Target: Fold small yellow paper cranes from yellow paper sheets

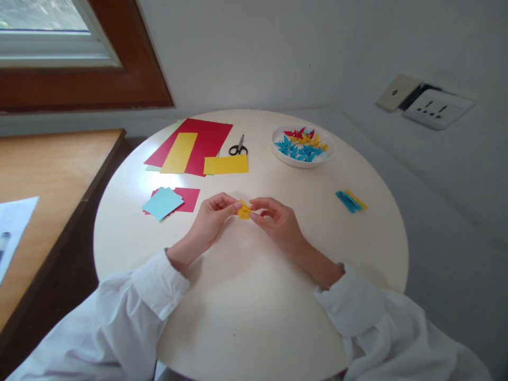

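A small piece of folded yellow paper (244, 212) is held between both hands above the middle of the round table. My left hand (214, 217) pinches its left side between thumb and fingers. On the opposite side, the thumb and forefinger of my right hand (278, 219) close on its edge. Its exact folds are too small to make out. Left of my left hand lie light blue paper squares (162, 203) on top of red paper squares (189, 199).
Behind my hands lie yellow strips (226, 164), red sheets (206, 143) and black-handled scissors (238, 149). A white dish (304, 163) holds several folded paper pieces (301, 149) in red, yellow and blue. Folded blue papers (349, 202) rest at the right of the white round table (254, 317).
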A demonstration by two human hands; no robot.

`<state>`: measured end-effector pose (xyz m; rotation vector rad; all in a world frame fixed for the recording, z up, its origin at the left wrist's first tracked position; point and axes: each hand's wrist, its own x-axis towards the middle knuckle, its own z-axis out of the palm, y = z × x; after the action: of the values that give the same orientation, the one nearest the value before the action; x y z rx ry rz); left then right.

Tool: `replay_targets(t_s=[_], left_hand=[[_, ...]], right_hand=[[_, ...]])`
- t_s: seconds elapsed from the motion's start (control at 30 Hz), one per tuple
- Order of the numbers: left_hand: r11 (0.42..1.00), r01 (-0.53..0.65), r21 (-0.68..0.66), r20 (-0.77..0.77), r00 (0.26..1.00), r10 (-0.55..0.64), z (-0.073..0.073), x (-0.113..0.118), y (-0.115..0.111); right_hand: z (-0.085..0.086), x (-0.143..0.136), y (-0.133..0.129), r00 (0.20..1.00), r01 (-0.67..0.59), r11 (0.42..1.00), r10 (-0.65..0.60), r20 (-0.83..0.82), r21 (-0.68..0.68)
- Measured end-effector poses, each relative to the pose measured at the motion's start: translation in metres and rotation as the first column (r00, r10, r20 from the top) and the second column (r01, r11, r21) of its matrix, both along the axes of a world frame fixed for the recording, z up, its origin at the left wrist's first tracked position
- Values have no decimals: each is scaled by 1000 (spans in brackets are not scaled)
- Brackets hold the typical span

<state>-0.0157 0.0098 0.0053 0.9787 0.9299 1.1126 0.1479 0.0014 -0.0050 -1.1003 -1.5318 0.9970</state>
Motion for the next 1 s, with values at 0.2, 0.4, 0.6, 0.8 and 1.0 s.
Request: replay_targets(t_s=[0.2,0.4,0.6,0.8,1.0], left_hand=[[1000,13,-8,27,1000,-13,1,1,-1],[999,46,-2,35,998,-46,-2,1,-1],[999,32,-7,-33,999,-32,-2,1,-1],[1000,-9,23,-124,992,12,-2,2,-1],[996,-42,77,-165,985,54,-2,4,-1]], right_hand=[[-3,0,1,1000,-11,1000,10,-26,-10],[-2,1,0,999,-17,1000,18,26,-26],[-1,1,1,999,-17,1000,17,50,-10],[-1,0,1,998,-49,998,50,41,-37],[-2,0,3,996,-63,996,66,51,-65]])
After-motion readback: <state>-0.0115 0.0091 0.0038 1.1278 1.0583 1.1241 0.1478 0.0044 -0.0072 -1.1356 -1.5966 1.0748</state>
